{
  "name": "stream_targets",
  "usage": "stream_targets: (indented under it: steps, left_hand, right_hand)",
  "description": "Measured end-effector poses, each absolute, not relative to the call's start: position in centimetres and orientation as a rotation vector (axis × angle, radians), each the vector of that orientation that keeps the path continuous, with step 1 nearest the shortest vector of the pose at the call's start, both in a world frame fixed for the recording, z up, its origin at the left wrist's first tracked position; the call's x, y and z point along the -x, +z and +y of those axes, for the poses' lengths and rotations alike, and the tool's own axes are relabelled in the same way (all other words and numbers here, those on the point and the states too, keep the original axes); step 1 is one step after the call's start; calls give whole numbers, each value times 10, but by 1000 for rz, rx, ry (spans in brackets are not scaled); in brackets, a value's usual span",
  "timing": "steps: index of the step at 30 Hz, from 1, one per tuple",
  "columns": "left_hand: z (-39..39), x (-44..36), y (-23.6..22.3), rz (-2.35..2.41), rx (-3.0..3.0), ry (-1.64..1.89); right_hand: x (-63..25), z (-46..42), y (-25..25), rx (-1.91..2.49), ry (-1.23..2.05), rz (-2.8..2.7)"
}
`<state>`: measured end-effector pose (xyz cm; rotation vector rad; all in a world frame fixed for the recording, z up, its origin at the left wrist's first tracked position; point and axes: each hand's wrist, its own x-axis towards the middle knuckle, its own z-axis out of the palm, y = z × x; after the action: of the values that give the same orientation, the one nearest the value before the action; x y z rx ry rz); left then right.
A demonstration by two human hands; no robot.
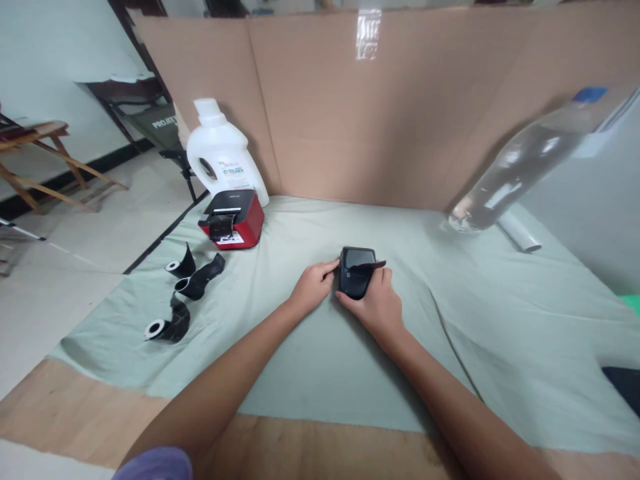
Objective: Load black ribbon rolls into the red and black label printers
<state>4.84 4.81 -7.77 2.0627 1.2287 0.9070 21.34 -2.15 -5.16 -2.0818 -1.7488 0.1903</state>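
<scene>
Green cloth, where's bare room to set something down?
Right of the right hand, nearer than the clear bottle; also between the black rolls and left hand. Crowded: around the black device, and where the red box fronts the white jug.

Black device (pixel 356 283) with underside hidden, jug label (pixel 233 172) blurred; dark object (pixel 623 387) cut off at right edge

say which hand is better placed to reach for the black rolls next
Probably the left hand: it lies nearer the black rolls and only touches the left side of the black device, while the right hand holds it from the right.
</scene>
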Motion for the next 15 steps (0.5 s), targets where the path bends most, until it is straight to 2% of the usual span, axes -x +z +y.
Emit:
stream_targets:
  steps: [5,15]
  left_hand:
    - [39,-50,-75,1281,-1847,1022]
    - [35,-51,-65,1310,-1974,861]
  right_hand:
    - [-213,-22,-48,2068,242,-1742]
    - [-215,-22,-50,2049,266,-1734]
